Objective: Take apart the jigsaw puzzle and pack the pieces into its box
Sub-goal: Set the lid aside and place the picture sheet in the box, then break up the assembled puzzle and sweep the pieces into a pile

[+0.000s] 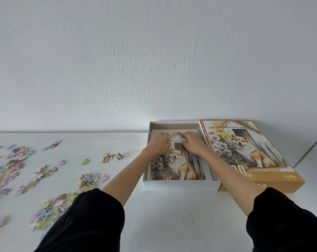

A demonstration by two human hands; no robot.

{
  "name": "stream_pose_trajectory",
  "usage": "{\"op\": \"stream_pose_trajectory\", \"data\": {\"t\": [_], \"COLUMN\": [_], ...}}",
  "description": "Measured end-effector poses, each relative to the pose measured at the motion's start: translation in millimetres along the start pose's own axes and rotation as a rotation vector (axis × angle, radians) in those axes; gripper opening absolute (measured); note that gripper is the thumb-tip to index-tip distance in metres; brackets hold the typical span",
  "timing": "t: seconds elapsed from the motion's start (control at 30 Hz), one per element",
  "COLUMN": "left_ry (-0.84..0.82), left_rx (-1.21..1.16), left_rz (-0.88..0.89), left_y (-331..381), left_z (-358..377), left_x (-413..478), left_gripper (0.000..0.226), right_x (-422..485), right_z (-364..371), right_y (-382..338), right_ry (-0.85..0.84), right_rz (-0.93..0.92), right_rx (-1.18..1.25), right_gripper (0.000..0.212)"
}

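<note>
Left hand (158, 144) and right hand (192, 144) rest bent-fingered on the picture sheet (178, 167) inside the box (181, 186), grip unclear; pieces (88, 180) litter the white bench (172, 215).

Likely plain room in home, not certain. Bare white textured wall (154, 60) meets flat white surface (163, 215); whether table or floor, cannot tell. Hobby things: loose pastel jigsaw pieces (12, 170) scattered left, open white box (181, 186) against wall, dog-picture lid (245, 151) just beside it.
</note>
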State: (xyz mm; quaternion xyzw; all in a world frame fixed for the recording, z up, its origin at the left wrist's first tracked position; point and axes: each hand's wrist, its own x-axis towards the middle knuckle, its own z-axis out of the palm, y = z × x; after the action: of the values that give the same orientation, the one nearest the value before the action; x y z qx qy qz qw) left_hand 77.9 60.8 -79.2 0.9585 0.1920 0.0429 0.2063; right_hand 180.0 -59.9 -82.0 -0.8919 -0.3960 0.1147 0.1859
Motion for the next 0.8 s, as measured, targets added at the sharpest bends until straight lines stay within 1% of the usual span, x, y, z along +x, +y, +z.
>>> {"op": "stream_pose_trajectory", "data": {"t": [0.1, 0.17, 0.23, 0.33, 0.53, 0.63, 0.73, 0.8], "left_ry": [0.146, 0.22, 0.287, 0.354, 0.368, 0.346, 0.31, 0.276], "left_rx": [-0.138, -0.233, -0.262, -0.249, -0.221, -0.209, -0.172, -0.141], "left_rz": [0.063, 0.116, 0.162, 0.182, 0.203, 0.208, 0.206, 0.192], "left_y": [2, 1, -2, -16, -64, -98, -137, -168], "left_z": [-14, -27, -39, -56, -81, -94, -108, -117], "left_x": [-8, -13, -19, -31, -70, -97, -126, -147], "left_gripper": [0.035, 0.029, 0.025, 0.024, 0.022, 0.022, 0.023, 0.024], "right_x": [-5, -8, -11, -18, -38, -49, -61, -69], "right_z": [-4, -7, -12, -20, -15, 3, 29, 49], "right_y": [-4, -10, -19, -41, -104, -142, -181, -208], "right_ry": [0.101, 0.146, 0.178, 0.227, 0.291, 0.3, 0.334, 0.326], "right_rz": [0.006, -0.006, -0.015, -0.051, -0.121, -0.137, -0.122, -0.113], "right_rx": [0.076, 0.111, 0.155, 0.182, 0.194, 0.229, 0.266, 0.283], "right_gripper": [0.038, 0.039, 0.039, 0.039, 0.038, 0.038, 0.036, 0.036]}}
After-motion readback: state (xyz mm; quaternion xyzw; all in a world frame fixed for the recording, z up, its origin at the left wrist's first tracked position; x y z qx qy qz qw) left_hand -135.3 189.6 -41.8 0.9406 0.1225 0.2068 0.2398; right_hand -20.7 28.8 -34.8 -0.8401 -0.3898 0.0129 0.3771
